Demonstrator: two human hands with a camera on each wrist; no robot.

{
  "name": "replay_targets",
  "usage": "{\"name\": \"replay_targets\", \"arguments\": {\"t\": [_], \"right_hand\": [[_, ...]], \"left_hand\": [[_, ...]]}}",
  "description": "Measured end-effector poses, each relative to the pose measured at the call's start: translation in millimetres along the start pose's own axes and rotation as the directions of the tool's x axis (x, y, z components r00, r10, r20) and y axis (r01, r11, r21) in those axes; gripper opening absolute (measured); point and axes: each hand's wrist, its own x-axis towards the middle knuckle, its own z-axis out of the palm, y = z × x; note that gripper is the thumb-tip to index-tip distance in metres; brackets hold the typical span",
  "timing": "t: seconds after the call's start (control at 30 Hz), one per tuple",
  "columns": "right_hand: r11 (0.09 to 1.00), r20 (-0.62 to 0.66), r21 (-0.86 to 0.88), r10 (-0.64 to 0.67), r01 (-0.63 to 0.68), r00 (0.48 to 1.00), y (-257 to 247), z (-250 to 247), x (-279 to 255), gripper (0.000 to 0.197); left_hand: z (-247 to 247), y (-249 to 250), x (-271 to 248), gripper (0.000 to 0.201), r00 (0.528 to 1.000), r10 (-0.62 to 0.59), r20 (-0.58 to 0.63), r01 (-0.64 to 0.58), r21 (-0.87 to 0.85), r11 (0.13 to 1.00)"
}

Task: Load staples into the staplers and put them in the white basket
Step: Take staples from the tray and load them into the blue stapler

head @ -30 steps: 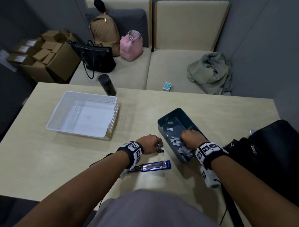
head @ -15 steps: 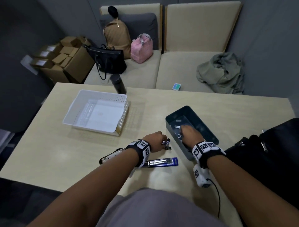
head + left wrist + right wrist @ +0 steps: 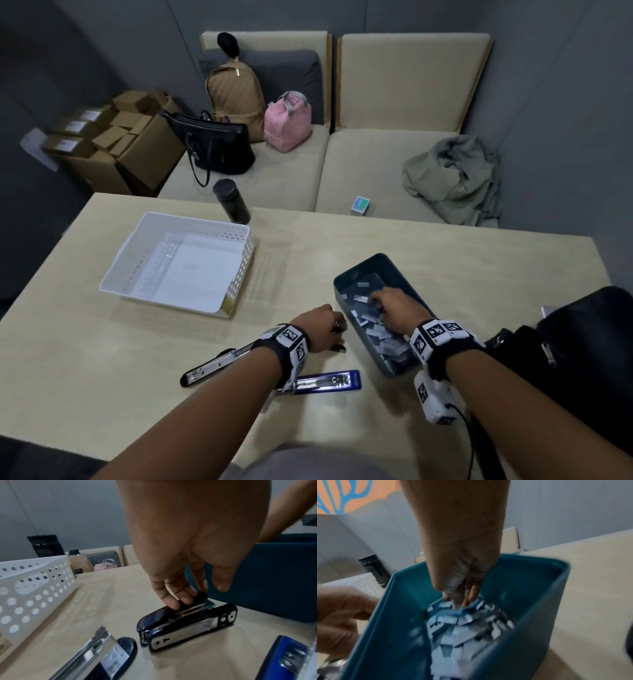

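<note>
Reaching deeper toward 12 o'clock in the teal bin, the right hand pinches at staples, unclear if caught, while the left hand grips the open stapler; white basket waits at 10 o'clock.

A black flask stands at the surface's far edge. On the sofa: tan backpack, black handbag, pink bag, crumpled green jacket. Cardboard boxes sit left.
</note>
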Motion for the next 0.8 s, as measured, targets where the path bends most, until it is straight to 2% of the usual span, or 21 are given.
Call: {"name": "replay_targets", "arguments": {"t": [0.1,0.17,0.3,0.4,0.6,0.8], "right_hand": [[0.995,0.033,0.096,0.001,-0.004,0.999,11,-24,4,0.042],[0.997,0.043,0.079,0.004,-0.008,0.999,11,-34,5,0.045],[0.999,0.095,0.041,0.031,-0.035,0.995,11,-44,6,0.049],[0.992,0.102,0.083,0.083,-0.092,0.991,12,-44,10,0.044],[0.988,0.122,-0.108,0.120,-0.107,0.985,12,-16,8,0.030],[0.972,0.136,-0.233,0.075,-0.041,0.988,12,13,-2,0.029]], "left_hand": [[-4,7,8,0.040,1.000,0.005,0.023,-0.005,0.010,1.000],[-7,11,12,0.041,0.999,0.009,0.047,-0.012,0.057,0.998],[-7,20,15,0.046,0.997,0.037,0.071,-0.053,0.236,0.970],[-5,22,15,0.046,0.992,0.096,0.085,-0.119,0.333,0.935],[-6,16,13,0.053,0.988,0.122,0.092,-0.146,0.314,0.938],[-1,5,10,0.040,0.988,0.117,0.103,-0.139,0.239,0.961]]}}
